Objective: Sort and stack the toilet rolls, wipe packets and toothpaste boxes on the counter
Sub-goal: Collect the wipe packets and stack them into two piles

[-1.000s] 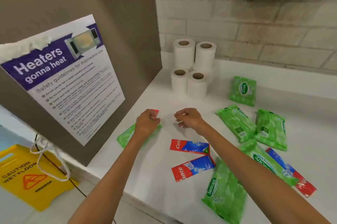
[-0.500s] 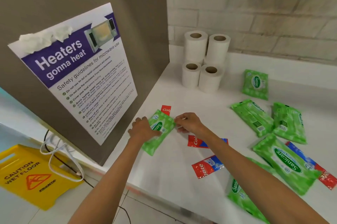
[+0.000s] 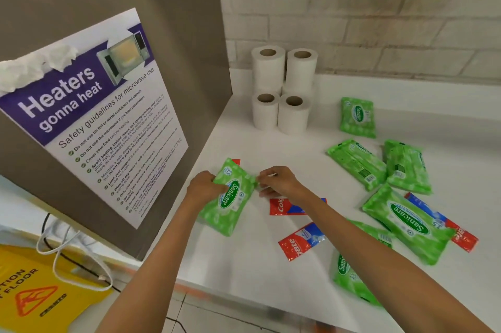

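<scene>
Altogether, six toilet rolls [image 3: 282, 88], six wipe packets [image 3: 379, 170], four toothpaste boxes [image 3: 301, 241].

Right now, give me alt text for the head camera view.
Both hands, left hand and right hand, hold a green wipe packet over a white counter. Toilet rolls stand stacked at the back; more packets and toothpaste boxes lie scattered.
</scene>
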Demonstrator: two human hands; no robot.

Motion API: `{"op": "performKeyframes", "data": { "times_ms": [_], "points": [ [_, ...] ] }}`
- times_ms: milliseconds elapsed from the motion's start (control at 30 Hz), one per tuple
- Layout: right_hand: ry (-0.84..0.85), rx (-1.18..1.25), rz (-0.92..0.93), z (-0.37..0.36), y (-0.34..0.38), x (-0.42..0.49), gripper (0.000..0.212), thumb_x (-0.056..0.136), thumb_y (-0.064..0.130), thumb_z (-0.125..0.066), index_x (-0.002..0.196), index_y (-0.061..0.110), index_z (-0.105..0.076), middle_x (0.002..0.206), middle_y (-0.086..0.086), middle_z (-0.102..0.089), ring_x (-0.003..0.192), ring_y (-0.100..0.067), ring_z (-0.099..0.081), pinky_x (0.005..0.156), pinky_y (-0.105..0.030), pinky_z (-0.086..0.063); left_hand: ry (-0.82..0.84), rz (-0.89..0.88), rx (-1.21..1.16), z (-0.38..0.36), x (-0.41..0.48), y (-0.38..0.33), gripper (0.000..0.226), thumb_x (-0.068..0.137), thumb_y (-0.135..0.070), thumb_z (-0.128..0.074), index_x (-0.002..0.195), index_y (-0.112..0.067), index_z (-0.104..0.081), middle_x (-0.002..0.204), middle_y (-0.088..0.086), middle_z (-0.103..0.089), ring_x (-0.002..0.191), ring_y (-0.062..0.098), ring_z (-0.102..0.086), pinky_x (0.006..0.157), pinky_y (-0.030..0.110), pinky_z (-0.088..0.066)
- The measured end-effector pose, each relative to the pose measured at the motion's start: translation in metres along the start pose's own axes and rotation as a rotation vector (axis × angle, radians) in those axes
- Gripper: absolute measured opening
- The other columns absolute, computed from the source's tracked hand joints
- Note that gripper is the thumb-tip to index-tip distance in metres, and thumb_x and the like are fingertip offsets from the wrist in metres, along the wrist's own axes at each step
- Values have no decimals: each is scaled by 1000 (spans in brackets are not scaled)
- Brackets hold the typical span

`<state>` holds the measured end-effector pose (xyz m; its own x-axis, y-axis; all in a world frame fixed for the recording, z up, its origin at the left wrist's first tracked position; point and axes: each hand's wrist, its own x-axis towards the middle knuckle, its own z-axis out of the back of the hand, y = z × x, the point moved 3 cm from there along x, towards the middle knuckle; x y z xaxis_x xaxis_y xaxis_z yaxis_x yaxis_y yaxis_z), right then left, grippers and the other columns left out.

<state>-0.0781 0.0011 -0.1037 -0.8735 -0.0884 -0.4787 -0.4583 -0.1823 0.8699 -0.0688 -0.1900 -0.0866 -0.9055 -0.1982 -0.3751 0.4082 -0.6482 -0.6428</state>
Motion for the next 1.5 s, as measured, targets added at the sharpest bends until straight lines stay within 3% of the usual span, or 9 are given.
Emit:
{"op": "performKeyframes", "data": {
  "times_ms": [133, 267, 467, 600, 967, 1067, 1167, 1267, 1500],
  "points": [
    [-7, 88, 36, 19, 4, -9, 19, 87, 26, -65, 76, 11, -59, 73, -8, -61, 58, -18, -60, 55, -23, -53, 16, -70, -218, -4, -3, -38, 13, 83, -15, -66, 79, -12, -54, 95, 11, -60, 84, 25, -58, 68, 30, -46],
    [11, 202, 53, 44, 10, -16, 31, 88, 27, -62, 103, -1, -63, 82, -8, -65, 67, -16, -62, 63, -22, -54, 30, -132, -399, -24, -8, -85, 7, 90, -11, -55, 85, -6, -59, 86, 11, -61, 64, 18, -56, 57, 26, -45],
    [-90, 302, 82, 108, 11, -22, 7, 85, 11, -66, 81, 6, -63, 63, 2, -69, 48, -3, -63, 48, -16, -52, -3, -140, -467, -70, 4, -135, 27, 90, -20, -55, 63, -14, -56, 81, 13, -60, 80, 24, -55, 75, 37, -46],
    [-159, 362, 63, 150, 11, -24, 15, 86, 9, -64, 73, 7, -59, 49, 6, -64, 39, 1, -57, 43, -14, -49, -65, -168, -452, -99, 5, -168, 24, 86, -26, -63, 93, -4, -68, 101, 11, -68, 95, 27, -61, 88, 36, -49],
    [-371, 320, -2, 264, 13, 16, 38, 85, 9, -66, 57, 12, -40, 39, 3, -32, 39, -11, -28, 34, -15, -29, -99, -310, -238, -164, 14, -243, 25, 93, -24, -48, 100, -4, -62, 105, 16, -67, 86, 34, -64, 73, 32, -51],
    [-376, 301, -16, 287, 21, 29, 14, 85, 8, -66, 74, 4, -59, 57, -4, -34, 49, -14, -29, 41, -21, -31, -63, -320, -252, -173, 20, -253, 18, 90, -20, -53, 97, -6, -62, 98, 16, -68, 82, 36, -67, 79, 40, -56],
    [-426, 312, -14, 309, 23, 50, 39, 84, 5, -66, 111, -19, -54, 63, -6, -42, 53, -17, -36, 50, -27, -33, -65, -314, -281, -178, 28, -255, 11, 88, -21, -56, 93, -13, -62, 89, 12, -68, 89, 33, -66, 86, 44, -54],
    [-478, 290, -31, 325, 30, 65, 11, 82, 4, -68, 85, -6, -64, 62, -7, -44, 53, -18, -39, 51, -26, -36, -64, -318, -305, -180, 32, -249, 8, 89, -22, -55, 90, -15, -60, 84, 9, -66, 83, 31, -65, 86, 45, -53],
    [-504, 191, -81, 339, 34, 98, 39, 82, 2, -68, 53, 9, -43, 54, -5, -40, 47, -17, -37, 28, -14, -32, -72, -311, -355, -179, 37, -238, 7, 92, -17, -52, 93, -14, -59, 75, 2, -63, 64, 18, -59, 66, 26, -47]
  ]
}}
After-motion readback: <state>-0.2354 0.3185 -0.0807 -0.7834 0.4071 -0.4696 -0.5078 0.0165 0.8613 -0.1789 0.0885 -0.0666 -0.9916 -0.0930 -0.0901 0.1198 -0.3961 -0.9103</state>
